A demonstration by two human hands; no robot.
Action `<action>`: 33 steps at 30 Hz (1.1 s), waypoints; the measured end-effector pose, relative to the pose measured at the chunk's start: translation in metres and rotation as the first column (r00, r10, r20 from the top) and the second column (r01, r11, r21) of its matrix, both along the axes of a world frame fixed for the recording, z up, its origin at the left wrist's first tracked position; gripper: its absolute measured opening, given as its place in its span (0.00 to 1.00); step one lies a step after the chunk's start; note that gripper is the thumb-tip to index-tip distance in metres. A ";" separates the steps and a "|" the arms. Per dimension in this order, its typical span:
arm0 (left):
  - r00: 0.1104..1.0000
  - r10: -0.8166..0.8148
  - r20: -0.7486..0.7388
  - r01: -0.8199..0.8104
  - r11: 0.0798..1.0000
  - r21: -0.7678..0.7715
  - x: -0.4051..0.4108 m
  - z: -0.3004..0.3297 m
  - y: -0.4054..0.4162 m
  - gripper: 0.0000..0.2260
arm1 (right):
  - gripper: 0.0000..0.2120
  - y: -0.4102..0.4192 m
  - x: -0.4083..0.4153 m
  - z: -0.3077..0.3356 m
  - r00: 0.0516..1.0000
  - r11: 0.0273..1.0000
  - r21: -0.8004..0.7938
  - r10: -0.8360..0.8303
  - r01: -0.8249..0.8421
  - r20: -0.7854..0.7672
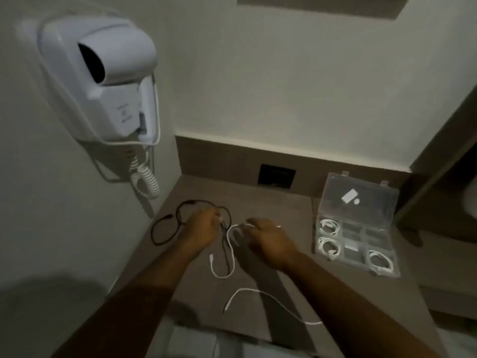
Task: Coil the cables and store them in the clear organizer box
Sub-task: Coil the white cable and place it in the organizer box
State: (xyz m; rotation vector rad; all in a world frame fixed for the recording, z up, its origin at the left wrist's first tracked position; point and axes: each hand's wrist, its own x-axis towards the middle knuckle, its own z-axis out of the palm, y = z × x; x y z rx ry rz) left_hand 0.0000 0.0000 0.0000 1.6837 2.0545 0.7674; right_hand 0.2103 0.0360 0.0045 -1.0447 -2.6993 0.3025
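1. Reaching forward over the brown countertop, both my forearms extend from the bottom of the head view and converge near the middle of the surface.
2. My left hand is palm-down, fingers curled, pinching the black cable at its right-hand loop. The rest of that cable lies in loose loops to the left of the hand, near the wall.
3. My right hand is palm-down with fingers bent, closed on the upper end of a white cable. A ring shows on one finger.
4. From the right-hand grip, the white cable drops toward me in a narrow loop between the two hands, its connector end lying free on the counter. It crosses a strand of the black cable there.
5. A second white cable lies loose on the counter nearer to me, below my right forearm, touched by neither hand.
6. The clear organizer box sits open to the right of my right hand, well apart from it, lid leaning back. Three compartments each hold a coiled white cable.
7. A wall-mounted hair dryer hangs on the left wall.
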 end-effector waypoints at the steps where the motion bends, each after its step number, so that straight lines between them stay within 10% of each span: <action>1: 0.999 -0.032 -0.027 0.030 0.996 -0.081 -0.003 -0.012 -0.018 0.12 | 0.14 -0.010 -0.011 -0.012 0.999 0.997 -0.064 0.047 -0.048 -0.003; 6: 0.976 -0.216 -0.038 0.200 0.948 -0.248 -0.015 -0.079 -0.073 0.20 | 0.18 -0.034 -0.033 -0.056 0.924 0.965 0.100 0.200 -0.244 0.326; 12: 0.979 -0.192 -0.071 0.178 0.970 -0.166 0.009 -0.085 -0.069 0.17 | 0.17 -0.024 -0.036 -0.031 0.967 0.954 0.177 0.224 -0.243 0.120; 15: 0.973 -0.077 0.217 0.118 0.976 -0.183 0.019 -0.052 -0.056 0.07 | 0.12 -0.009 -0.026 -0.006 0.982 0.971 0.150 0.187 -0.184 -0.005; 20: 0.461 -0.080 0.884 0.223 0.974 -0.028 0.034 0.046 -0.039 0.11 | 0.07 0.008 -0.007 0.035 0.929 0.997 -0.052 -0.067 0.052 -0.364; 23: 0.040 -0.216 0.975 0.274 0.941 0.198 0.046 0.110 -0.018 0.12 | 0.09 0.003 -0.010 0.054 0.701 0.941 -0.326 -0.295 0.094 -0.650; 26: -0.121 -0.297 0.947 0.249 0.915 0.318 0.063 0.153 0.003 0.14 | 0.14 -0.011 -0.014 0.067 0.656 0.897 -0.440 -0.351 0.031 -0.668; 28: -0.012 -0.327 0.945 0.227 0.919 0.321 0.071 0.166 0.018 0.13 | 0.12 -0.015 -0.013 0.077 0.744 0.925 -0.379 -0.268 0.022 -0.612; 33: 0.739 -0.389 0.550 0.283 0.920 0.271 0.075 0.169 0.041 0.13 | 0.15 0.003 0.026 0.121 0.898 0.977 -0.198 -0.151 0.073 -0.413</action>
